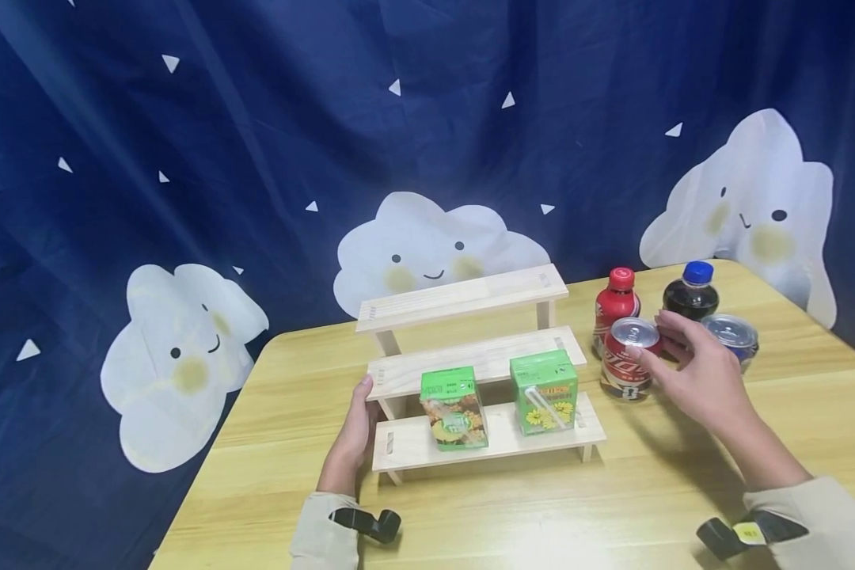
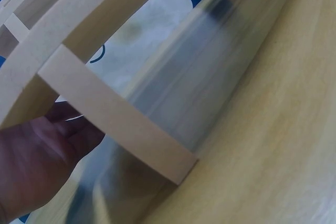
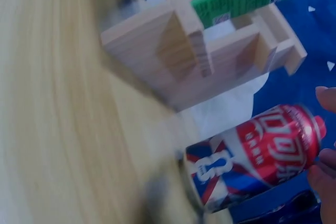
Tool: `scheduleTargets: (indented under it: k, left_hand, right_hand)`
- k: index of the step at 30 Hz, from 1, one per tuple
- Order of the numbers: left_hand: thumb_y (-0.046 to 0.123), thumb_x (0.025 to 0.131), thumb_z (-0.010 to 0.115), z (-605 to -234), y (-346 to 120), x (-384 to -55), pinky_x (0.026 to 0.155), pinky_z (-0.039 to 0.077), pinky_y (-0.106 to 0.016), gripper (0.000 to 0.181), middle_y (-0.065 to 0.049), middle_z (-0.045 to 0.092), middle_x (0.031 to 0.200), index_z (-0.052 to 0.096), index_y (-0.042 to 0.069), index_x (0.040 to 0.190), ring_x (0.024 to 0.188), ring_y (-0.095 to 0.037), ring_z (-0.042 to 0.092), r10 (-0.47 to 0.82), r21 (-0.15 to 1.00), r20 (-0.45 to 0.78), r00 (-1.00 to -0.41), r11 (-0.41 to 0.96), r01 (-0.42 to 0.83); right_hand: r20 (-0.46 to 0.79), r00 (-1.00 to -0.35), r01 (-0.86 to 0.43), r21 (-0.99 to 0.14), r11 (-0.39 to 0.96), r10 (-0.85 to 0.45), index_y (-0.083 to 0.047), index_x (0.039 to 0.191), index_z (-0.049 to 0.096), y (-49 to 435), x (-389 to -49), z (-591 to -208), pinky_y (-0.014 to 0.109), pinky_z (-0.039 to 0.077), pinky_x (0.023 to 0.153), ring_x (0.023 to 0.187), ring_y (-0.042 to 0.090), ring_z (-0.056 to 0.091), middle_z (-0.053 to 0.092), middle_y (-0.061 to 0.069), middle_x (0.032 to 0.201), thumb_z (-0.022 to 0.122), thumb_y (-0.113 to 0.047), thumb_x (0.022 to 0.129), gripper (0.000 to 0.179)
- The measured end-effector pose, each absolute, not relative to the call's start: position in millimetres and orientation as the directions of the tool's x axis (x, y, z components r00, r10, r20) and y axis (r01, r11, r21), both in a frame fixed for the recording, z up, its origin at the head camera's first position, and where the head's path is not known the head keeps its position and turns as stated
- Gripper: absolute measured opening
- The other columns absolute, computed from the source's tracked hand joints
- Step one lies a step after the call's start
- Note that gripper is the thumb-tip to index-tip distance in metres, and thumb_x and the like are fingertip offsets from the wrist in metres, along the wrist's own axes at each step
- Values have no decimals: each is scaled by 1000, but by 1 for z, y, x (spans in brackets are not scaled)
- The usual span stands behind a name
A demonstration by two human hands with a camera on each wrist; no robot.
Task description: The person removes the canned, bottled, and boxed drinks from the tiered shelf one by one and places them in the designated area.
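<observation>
A three-tier wooden stand point(image 1: 427, 455) holds two green drink cartons, one with a fruit picture point(image 1: 458, 416) and one with yellow flowers point(image 1: 545, 400), on its lowest step. My left hand point(image 1: 352, 431) grips the stand's left side at the middle step; in the left wrist view its fingers curl behind a wooden leg point(image 2: 118, 119). To the right of the stand, a red cola can point(image 1: 625, 368) stands upright. My right hand point(image 1: 705, 376) is spread beside the can's top, thumb overlapping its front and fingertips close to the rim. The can point(image 3: 257, 156) also shows in the right wrist view.
Behind the can are a red bottle point(image 1: 615, 305) and a dark cola bottle with a blue cap point(image 1: 691, 293). A blue can point(image 1: 734, 336) stands just beyond my right hand. A dark blue curtain point(image 1: 278, 119) with cloud faces hangs behind the wooden table point(image 1: 256, 507).
</observation>
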State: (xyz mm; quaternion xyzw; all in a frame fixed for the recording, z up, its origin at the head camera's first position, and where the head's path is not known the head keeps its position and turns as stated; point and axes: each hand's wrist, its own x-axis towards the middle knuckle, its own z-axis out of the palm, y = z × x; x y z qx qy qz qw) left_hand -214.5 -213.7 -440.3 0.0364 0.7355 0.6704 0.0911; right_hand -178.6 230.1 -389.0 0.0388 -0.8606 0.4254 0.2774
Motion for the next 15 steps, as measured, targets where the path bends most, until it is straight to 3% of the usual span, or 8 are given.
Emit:
scheduleTargets:
  k: [1,3,15]
  left_hand:
    - [62,94,10,-440,-214,-214,109,21,-54,70,-18,28,149,18,22,150,135,-37,29,172,992,-88,-981,104,-71]
    - [63,94,10,-440,-214,-214,110,21,-55,70,-17,28,149,19,21,150,136,-37,29,168,992,-89,-982,105,-72]
    - [66,93,11,-440,-214,-214,109,22,-55,73,-18,29,148,18,21,150,135,-38,30,166,992,-89,-982,103,-73]
  right_hand:
    - [518,-839,-314,-710,631,167,3,129,51,229,-177,-388,-4,35,76,91,-28,39,57,28,120,79,-20,77,63]
    - [529,-834,-335,-711,618,156,4,129,50,227,-175,-385,-4,35,77,92,-28,37,56,28,120,78,-17,78,61]
    - [602,-792,-445,-685,577,104,4,124,56,207,-160,-368,-1,37,80,96,-23,46,57,22,118,77,-6,77,53]
